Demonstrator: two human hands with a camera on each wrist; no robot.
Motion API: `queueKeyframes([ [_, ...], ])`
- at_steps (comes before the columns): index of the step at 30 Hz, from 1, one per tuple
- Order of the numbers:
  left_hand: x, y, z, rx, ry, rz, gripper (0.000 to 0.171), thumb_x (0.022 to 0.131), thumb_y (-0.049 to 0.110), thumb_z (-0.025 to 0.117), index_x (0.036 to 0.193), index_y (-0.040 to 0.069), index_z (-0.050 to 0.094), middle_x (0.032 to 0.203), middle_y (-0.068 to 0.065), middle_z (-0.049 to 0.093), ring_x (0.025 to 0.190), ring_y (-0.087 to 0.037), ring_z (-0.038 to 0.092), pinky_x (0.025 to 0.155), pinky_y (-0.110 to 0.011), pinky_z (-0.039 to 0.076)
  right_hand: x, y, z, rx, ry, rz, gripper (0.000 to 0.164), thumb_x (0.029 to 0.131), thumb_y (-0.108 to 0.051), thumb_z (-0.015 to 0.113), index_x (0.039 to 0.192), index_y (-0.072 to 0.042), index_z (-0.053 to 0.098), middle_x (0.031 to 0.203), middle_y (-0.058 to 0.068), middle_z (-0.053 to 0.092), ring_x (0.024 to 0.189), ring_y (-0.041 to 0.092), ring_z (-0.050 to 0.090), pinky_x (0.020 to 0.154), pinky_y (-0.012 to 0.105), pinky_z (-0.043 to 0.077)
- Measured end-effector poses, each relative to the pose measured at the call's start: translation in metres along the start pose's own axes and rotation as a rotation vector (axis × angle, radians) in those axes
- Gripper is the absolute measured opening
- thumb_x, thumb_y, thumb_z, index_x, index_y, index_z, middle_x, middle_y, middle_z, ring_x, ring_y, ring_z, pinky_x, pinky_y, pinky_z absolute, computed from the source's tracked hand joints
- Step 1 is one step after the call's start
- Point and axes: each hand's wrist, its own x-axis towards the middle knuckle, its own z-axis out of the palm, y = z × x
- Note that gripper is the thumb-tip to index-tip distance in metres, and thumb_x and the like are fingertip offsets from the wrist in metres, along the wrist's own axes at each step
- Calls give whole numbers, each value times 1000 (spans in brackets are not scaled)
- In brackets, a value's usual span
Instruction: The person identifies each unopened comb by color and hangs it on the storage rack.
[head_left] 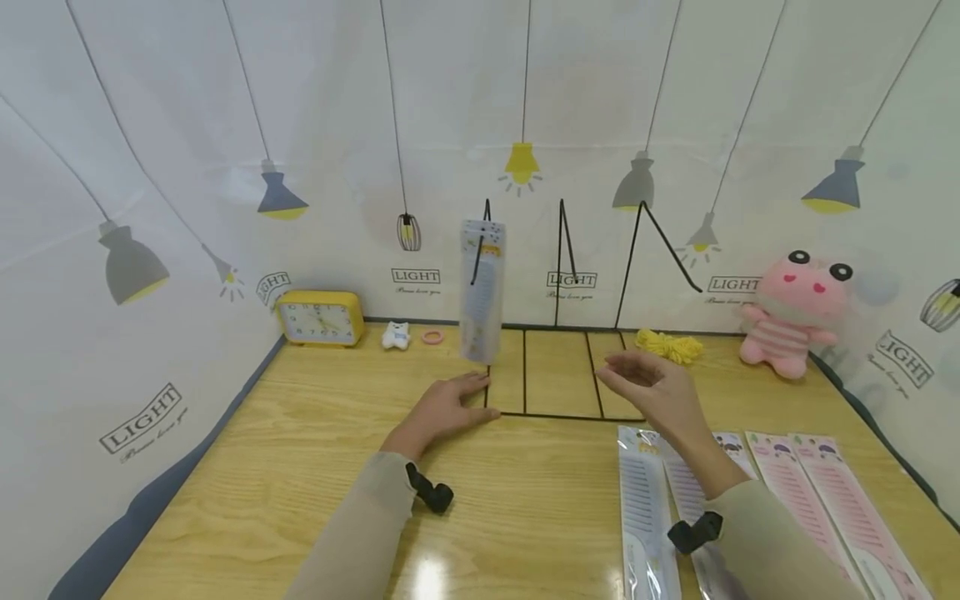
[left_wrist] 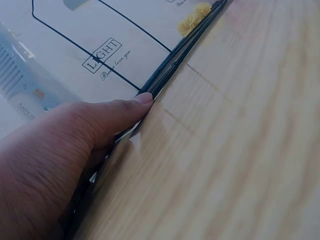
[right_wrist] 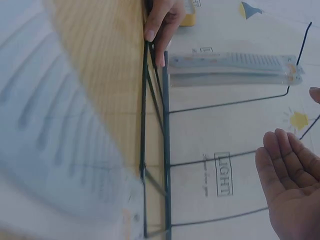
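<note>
A black wire rack (head_left: 525, 367) stands on the table against the backdrop, with three upright hooks. On its left hook hangs a packaged blue comb (head_left: 482, 292), which appears as two layers in the right wrist view. My left hand (head_left: 446, 408) rests at the rack's front left corner. Its thumb (left_wrist: 142, 100) lies along the front rail, while its other fingers touch the left side of the base. Nothing is in my right hand (head_left: 656, 387), which hovers over the rack's right side with fingers loosely bent. Below it lie several packaged combs (head_left: 647, 508), blue and pink, partly hidden by my right arm.
Along the back left stand a yellow clock (head_left: 318, 318), a small white bear figure (head_left: 396, 336) and a pink ring (head_left: 432, 337). A bundle of yellow cord (head_left: 670, 346) lies behind my right hand. A pink plush toy (head_left: 797, 317) sits at the back right.
</note>
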Motion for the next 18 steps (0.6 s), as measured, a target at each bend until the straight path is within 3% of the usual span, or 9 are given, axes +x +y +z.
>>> queueKeyframes([
  [3,0,1,2,-6,1,0,76,88,66,64,151,25,49,157,6,41,146,-21,35,119,-43,30,-12,14,-12,-15,-4,-3,41,92,-45,73,119,-13,71,116,4,72,100,5,67,83,15,54],
  [8,-2,2,2,-24,8,-6,75,89,64,66,150,24,50,157,6,41,146,-21,34,119,-44,30,-28,50,-24,-95,3,-95,33,96,-34,71,119,-11,70,111,0,73,99,1,66,82,13,53],
  [11,-4,2,-1,-29,14,-10,74,89,61,67,150,23,51,157,5,41,147,-21,33,119,-44,29,-32,73,-27,-150,-19,-123,32,96,-28,72,119,-7,70,109,2,73,98,6,68,81,14,53],
  [14,-5,2,-2,-19,20,-17,73,89,60,68,150,24,50,157,6,40,147,-21,34,119,-44,29,-34,91,-28,-211,-84,-133,33,94,-25,74,120,-4,70,110,7,73,99,18,70,81,21,56],
  [18,-3,5,1,-25,16,-12,73,90,59,68,151,24,49,158,5,40,147,-21,34,119,-44,29,-37,103,-30,-311,-168,-183,41,90,-30,78,122,-5,69,116,7,71,106,30,67,87,41,56],
])
